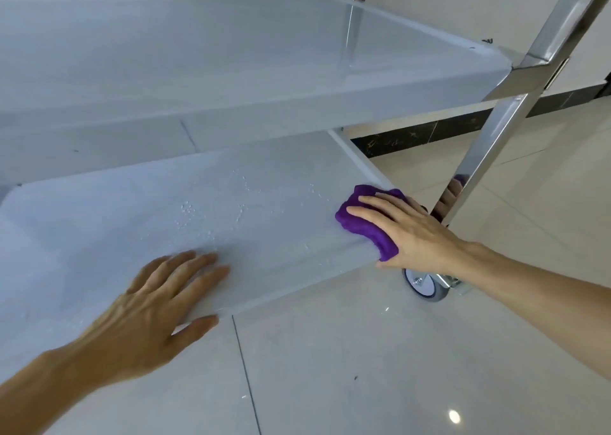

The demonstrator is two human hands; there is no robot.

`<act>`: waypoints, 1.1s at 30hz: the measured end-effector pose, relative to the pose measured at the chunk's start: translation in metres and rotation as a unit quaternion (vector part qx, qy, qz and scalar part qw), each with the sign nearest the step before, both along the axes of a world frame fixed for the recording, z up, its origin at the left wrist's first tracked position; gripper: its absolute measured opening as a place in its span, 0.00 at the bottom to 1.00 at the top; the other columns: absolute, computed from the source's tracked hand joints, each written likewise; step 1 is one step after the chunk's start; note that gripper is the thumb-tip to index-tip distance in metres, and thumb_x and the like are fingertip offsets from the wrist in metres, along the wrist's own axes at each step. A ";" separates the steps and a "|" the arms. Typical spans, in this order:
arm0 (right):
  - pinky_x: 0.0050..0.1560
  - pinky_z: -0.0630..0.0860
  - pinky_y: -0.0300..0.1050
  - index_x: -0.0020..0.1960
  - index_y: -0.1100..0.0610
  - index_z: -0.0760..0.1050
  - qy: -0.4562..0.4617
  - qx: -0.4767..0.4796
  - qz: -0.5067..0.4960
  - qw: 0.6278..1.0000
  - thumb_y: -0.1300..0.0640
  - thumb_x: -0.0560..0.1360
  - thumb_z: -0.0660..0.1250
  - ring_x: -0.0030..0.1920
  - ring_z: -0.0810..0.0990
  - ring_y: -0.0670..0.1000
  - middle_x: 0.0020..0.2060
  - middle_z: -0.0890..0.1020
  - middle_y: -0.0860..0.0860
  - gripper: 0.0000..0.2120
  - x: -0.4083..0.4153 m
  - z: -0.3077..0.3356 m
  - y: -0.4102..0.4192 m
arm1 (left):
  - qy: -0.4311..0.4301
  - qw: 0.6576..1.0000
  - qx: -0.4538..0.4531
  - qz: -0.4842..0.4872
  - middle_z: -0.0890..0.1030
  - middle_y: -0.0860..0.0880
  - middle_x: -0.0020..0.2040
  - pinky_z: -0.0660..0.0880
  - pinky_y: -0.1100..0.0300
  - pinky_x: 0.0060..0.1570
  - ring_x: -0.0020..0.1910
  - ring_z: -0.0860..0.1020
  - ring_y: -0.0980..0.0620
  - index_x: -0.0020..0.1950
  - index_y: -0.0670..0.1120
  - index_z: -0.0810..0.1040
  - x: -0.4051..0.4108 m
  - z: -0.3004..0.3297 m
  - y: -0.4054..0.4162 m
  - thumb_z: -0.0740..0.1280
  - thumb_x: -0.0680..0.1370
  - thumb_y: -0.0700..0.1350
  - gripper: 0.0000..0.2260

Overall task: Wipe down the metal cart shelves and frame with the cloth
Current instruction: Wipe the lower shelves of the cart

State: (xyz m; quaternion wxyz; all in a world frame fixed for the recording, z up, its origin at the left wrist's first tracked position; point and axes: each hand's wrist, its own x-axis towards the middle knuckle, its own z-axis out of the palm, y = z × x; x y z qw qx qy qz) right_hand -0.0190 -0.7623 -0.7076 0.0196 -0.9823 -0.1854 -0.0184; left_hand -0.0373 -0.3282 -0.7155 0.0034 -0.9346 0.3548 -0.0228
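Observation:
The metal cart's lower shelf [205,210] fills the middle of the view, with water droplets scattered across it. An upper shelf [231,54] sits above it. My right hand [410,233] presses a purple cloth [367,223] onto the lower shelf's front right corner, fingers spread over the cloth and thumb under the front edge. My left hand [155,305] rests flat on the front edge of the lower shelf, fingers apart, thumb below the rim, holding nothing. A shiny steel frame post [492,144] rises just right of the cloth.
A grey caster wheel [426,286] sits under the front right corner of the cart. Glossy pale floor tiles [363,368] spread below and to the right. A dark skirting board [429,134] runs along the wall behind.

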 end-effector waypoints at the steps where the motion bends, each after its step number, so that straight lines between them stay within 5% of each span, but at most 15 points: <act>1: 0.75 0.60 0.61 0.80 0.46 0.55 -0.038 0.008 -0.005 0.999 0.45 0.63 0.81 0.78 0.59 0.56 0.78 0.61 0.50 0.54 -0.003 -0.005 0.006 | -0.010 1.000 0.008 -0.001 0.67 0.51 0.76 0.61 0.48 0.72 0.75 0.66 0.46 0.77 0.52 0.65 0.001 -0.004 -0.001 0.52 0.81 0.63 0.28; 5: 0.73 0.62 0.66 0.78 0.51 0.62 -0.110 0.009 -0.004 0.994 0.50 0.65 0.79 0.74 0.67 0.62 0.74 0.69 0.56 0.46 -0.010 -0.017 0.052 | -0.049 0.999 0.008 0.007 0.69 0.47 0.75 0.63 0.44 0.72 0.73 0.68 0.42 0.77 0.49 0.67 0.002 -0.012 -0.005 0.53 0.81 0.62 0.28; 11: 0.74 0.59 0.66 0.80 0.48 0.56 -0.102 -0.007 0.075 0.992 0.52 0.70 0.76 0.74 0.63 0.64 0.75 0.65 0.57 0.44 -0.012 -0.020 0.123 | -0.079 0.997 -0.010 -0.005 0.71 0.46 0.74 0.66 0.42 0.70 0.71 0.70 0.40 0.76 0.48 0.67 0.004 -0.017 -0.006 0.55 0.80 0.61 0.28; 17: 0.72 0.65 0.57 0.79 0.43 0.57 -0.119 0.009 0.121 0.986 0.52 0.78 0.68 0.76 0.64 0.56 0.76 0.65 0.51 0.34 -0.006 -0.013 0.074 | -0.083 0.996 -0.012 -0.013 0.71 0.46 0.74 0.66 0.41 0.69 0.72 0.70 0.41 0.76 0.48 0.67 0.003 -0.013 -0.008 0.55 0.81 0.61 0.28; 25: 0.74 0.62 0.61 0.78 0.50 0.61 -0.089 -0.001 -0.069 0.994 0.52 0.69 0.77 0.74 0.67 0.58 0.73 0.69 0.54 0.43 -0.003 -0.008 0.010 | -0.073 0.997 0.002 0.007 0.74 0.45 0.72 0.67 0.42 0.69 0.70 0.72 0.40 0.73 0.45 0.72 0.000 -0.003 -0.020 0.55 0.80 0.60 0.28; 29: 0.75 0.58 0.61 0.79 0.50 0.61 -0.110 0.001 -0.050 0.993 0.53 0.71 0.73 0.74 0.67 0.61 0.73 0.69 0.56 0.39 -0.009 -0.014 0.063 | -0.072 0.997 0.000 0.007 0.74 0.45 0.71 0.67 0.42 0.68 0.69 0.73 0.40 0.73 0.46 0.73 0.002 -0.004 -0.021 0.55 0.79 0.60 0.28; 33: 0.77 0.53 0.60 0.81 0.48 0.52 -0.092 -0.006 0.003 0.996 0.52 0.71 0.74 0.76 0.62 0.62 0.76 0.63 0.56 0.45 -0.013 -0.016 0.128 | -0.067 0.998 -0.002 0.004 0.74 0.45 0.71 0.67 0.42 0.68 0.69 0.73 0.40 0.73 0.46 0.72 0.002 -0.004 -0.022 0.55 0.79 0.61 0.28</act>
